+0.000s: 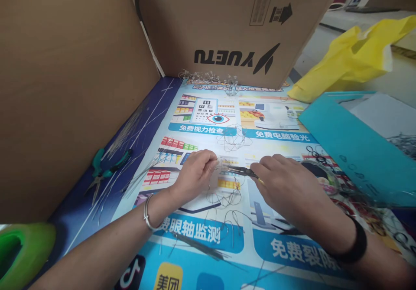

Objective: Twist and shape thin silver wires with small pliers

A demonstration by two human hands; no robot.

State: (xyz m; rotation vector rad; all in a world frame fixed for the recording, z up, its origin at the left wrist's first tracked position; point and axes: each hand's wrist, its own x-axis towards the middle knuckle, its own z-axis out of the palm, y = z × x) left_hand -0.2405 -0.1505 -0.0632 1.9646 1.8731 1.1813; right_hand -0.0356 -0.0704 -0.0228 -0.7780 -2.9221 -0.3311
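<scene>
Wire (pixel 222 165) between pinched left fingers (pixel 209 156), beside pliers (pixel 242 171) in curled right fingers (pixel 260 170).

Silver bangle (pixel 146 214), seemingly plain black wristband (pixel 359 241)

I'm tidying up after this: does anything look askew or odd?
Two things: the YUETU lettering on the far cardboard panel reads upside down, as if the panel were inverted, and loose wires lie scattered over the poster in several spots, not one pile.

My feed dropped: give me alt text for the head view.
The right hand holds slim pliers, their tips close to fine wire pinched in the left hand. Both work over a printed poster; teal-handled pliers lie left, beside loose wires.
</scene>
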